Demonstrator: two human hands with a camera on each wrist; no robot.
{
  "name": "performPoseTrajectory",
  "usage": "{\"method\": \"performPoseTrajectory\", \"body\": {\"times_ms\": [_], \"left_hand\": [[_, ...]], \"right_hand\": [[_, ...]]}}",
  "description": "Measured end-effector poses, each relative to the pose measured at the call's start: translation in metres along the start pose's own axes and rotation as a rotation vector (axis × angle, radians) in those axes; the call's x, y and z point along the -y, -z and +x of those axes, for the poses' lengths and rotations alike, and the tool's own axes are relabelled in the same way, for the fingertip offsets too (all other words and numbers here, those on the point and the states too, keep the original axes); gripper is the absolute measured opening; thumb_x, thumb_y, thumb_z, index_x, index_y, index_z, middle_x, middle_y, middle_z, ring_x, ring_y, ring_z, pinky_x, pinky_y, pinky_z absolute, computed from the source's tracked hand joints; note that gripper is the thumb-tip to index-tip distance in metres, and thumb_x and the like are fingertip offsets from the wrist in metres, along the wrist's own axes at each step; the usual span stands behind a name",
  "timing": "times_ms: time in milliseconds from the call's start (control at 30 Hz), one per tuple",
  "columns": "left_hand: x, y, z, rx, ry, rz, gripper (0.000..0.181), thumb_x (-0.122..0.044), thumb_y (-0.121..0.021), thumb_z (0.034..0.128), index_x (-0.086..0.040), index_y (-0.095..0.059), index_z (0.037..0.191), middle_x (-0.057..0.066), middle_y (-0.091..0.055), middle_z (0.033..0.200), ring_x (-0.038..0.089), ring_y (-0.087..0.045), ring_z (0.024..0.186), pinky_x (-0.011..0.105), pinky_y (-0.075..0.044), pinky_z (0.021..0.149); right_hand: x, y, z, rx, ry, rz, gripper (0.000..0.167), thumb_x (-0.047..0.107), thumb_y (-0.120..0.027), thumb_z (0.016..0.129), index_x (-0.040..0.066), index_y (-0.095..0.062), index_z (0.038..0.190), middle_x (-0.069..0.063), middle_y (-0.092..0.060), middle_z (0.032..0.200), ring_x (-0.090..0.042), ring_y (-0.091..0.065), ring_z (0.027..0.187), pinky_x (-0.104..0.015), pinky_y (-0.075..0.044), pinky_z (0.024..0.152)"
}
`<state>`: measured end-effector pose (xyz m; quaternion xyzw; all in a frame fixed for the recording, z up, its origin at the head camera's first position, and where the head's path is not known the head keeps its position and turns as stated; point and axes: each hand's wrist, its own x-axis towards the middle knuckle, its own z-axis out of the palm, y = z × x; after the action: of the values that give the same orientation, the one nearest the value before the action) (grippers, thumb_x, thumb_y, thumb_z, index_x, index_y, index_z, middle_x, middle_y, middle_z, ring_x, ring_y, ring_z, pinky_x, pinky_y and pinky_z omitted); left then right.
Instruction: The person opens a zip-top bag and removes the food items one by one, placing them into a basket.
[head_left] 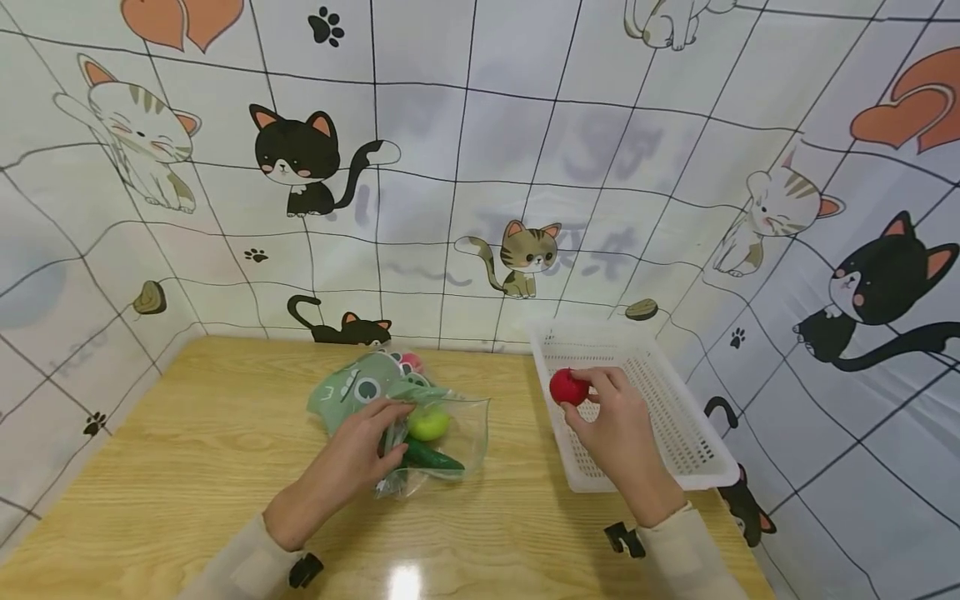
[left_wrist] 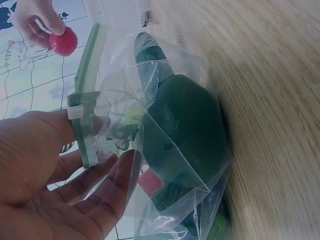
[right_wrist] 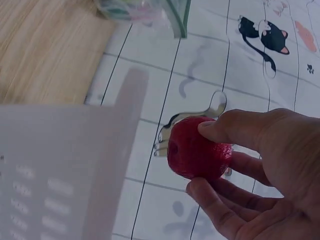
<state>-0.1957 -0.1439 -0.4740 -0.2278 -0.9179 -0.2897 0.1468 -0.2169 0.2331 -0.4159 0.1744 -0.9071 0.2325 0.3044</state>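
Note:
My right hand (head_left: 621, 429) pinches a small red fruit (head_left: 569, 387) between thumb and fingers, above the left side of a white perforated basket (head_left: 558, 433). In the right wrist view the red fruit (right_wrist: 196, 149) hangs beside the basket's wall (right_wrist: 60, 150). My left hand (head_left: 351, 446) grips the opening edge of a clear zip bag (head_left: 472, 425) with a green cartoon print. Inside the bag lie a light green round fruit (head_left: 428, 423) and a long dark green vegetable (head_left: 435, 457). The left wrist view shows the bag's green zip strip (left_wrist: 87, 65) by my left hand (left_wrist: 75, 175).
The wooden table (head_left: 187, 442) carries both the bag and the basket. Behind it and on the right hangs a white cloth (head_left: 420, 208) with black grid lines and printed cats. Something pink (head_left: 412, 362) shows at the bag's back edge.

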Motion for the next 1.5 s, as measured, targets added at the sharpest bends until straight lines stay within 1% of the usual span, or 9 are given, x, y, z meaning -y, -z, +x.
{"method": "performPoseTrajectory", "body": {"times_ms": [67, 233, 300, 467, 700, 833, 967, 1267, 1500], "left_hand": [[0.0, 0.0, 0.0, -0.006, -0.002, 0.0, 0.056, 0.0, -0.094, 0.0925, 0.0, -0.076, 0.145, 0.017, -0.079, 0.14, 0.036, -0.079, 0.126, 0.053, -0.068, 0.107], [0.001, 0.001, -0.002, 0.002, 0.015, -0.006, 0.056, -0.001, -0.093, 0.0936, -0.002, -0.076, 0.146, 0.015, -0.079, 0.14, 0.034, -0.08, 0.125, 0.052, -0.068, 0.106], [0.001, 0.002, -0.001, 0.007, 0.014, -0.011, 0.055, -0.002, -0.093, 0.0943, -0.002, -0.076, 0.147, 0.014, -0.079, 0.14, 0.033, -0.08, 0.126, 0.052, -0.068, 0.106], [0.002, 0.004, 0.0, 0.006, 0.006, -0.016, 0.054, -0.002, -0.092, 0.0956, -0.002, -0.075, 0.147, 0.014, -0.079, 0.141, 0.033, -0.079, 0.127, 0.052, -0.068, 0.107], [0.001, 0.003, 0.0, 0.013, 0.012, -0.024, 0.054, -0.003, -0.092, 0.0961, -0.002, -0.075, 0.147, 0.012, -0.078, 0.141, 0.031, -0.08, 0.125, 0.051, -0.069, 0.106], [0.002, 0.003, -0.001, 0.018, 0.019, -0.021, 0.053, -0.003, -0.092, 0.0965, -0.002, -0.075, 0.147, 0.012, -0.078, 0.141, 0.031, -0.08, 0.125, 0.05, -0.069, 0.105], [0.002, 0.004, -0.001, 0.024, 0.021, -0.026, 0.053, -0.003, -0.092, 0.0974, -0.003, -0.075, 0.148, 0.011, -0.078, 0.14, 0.03, -0.08, 0.123, 0.049, -0.069, 0.103], [0.002, 0.005, -0.002, 0.035, 0.037, -0.026, 0.054, -0.003, -0.092, 0.0973, -0.002, -0.074, 0.148, 0.012, -0.078, 0.14, 0.029, -0.079, 0.123, 0.048, -0.069, 0.102], [0.002, 0.005, -0.001, 0.043, 0.046, -0.02, 0.054, -0.005, -0.092, 0.098, -0.005, -0.074, 0.149, 0.01, -0.077, 0.141, 0.028, -0.079, 0.124, 0.048, -0.069, 0.104]], "right_hand": [[-0.007, 0.003, 0.0, 0.023, -0.048, -0.008, 0.045, -0.006, -0.098, 0.086, -0.005, -0.078, 0.127, -0.025, -0.076, 0.122, -0.041, -0.082, 0.104, -0.051, -0.073, 0.086], [-0.023, 0.009, -0.002, 0.145, -0.202, -0.046, 0.043, 0.0, -0.093, 0.092, -0.007, -0.077, 0.132, -0.029, -0.074, 0.125, -0.044, -0.077, 0.112, -0.057, -0.072, 0.093], [-0.029, 0.011, -0.003, 0.191, -0.258, -0.07, 0.044, 0.002, -0.092, 0.094, -0.007, -0.076, 0.134, -0.03, -0.074, 0.126, -0.044, -0.077, 0.109, -0.058, -0.072, 0.094], [-0.042, 0.016, -0.004, 0.256, -0.337, -0.12, 0.045, 0.005, -0.092, 0.095, -0.009, -0.075, 0.134, -0.034, -0.073, 0.126, -0.041, -0.074, 0.103, -0.059, -0.07, 0.094], [-0.06, 0.021, -0.008, 0.339, -0.417, -0.15, 0.045, 0.005, -0.091, 0.095, -0.012, -0.073, 0.134, -0.036, -0.074, 0.127, -0.047, -0.072, 0.112, -0.065, -0.068, 0.103], [-0.069, 0.023, -0.01, 0.369, -0.45, -0.155, 0.046, 0.004, -0.091, 0.095, -0.013, -0.073, 0.134, -0.038, -0.073, 0.128, -0.051, -0.073, 0.114, -0.067, -0.068, 0.104], [-0.078, 0.027, -0.012, 0.384, -0.464, -0.168, 0.047, 0.003, -0.091, 0.094, -0.015, -0.071, 0.133, -0.04, -0.072, 0.126, -0.054, -0.074, 0.113, -0.069, -0.067, 0.103], [-0.093, 0.035, -0.013, 0.437, -0.43, -0.197, 0.041, 0.001, -0.089, 0.091, -0.018, -0.073, 0.123, -0.039, -0.076, 0.116, -0.047, -0.075, 0.1, -0.064, -0.07, 0.094], [-0.099, 0.035, -0.014, 0.485, -0.451, -0.206, 0.04, 0.0, -0.089, 0.09, -0.018, -0.073, 0.122, -0.037, -0.077, 0.116, -0.042, -0.075, 0.096, -0.062, -0.07, 0.092]]}}
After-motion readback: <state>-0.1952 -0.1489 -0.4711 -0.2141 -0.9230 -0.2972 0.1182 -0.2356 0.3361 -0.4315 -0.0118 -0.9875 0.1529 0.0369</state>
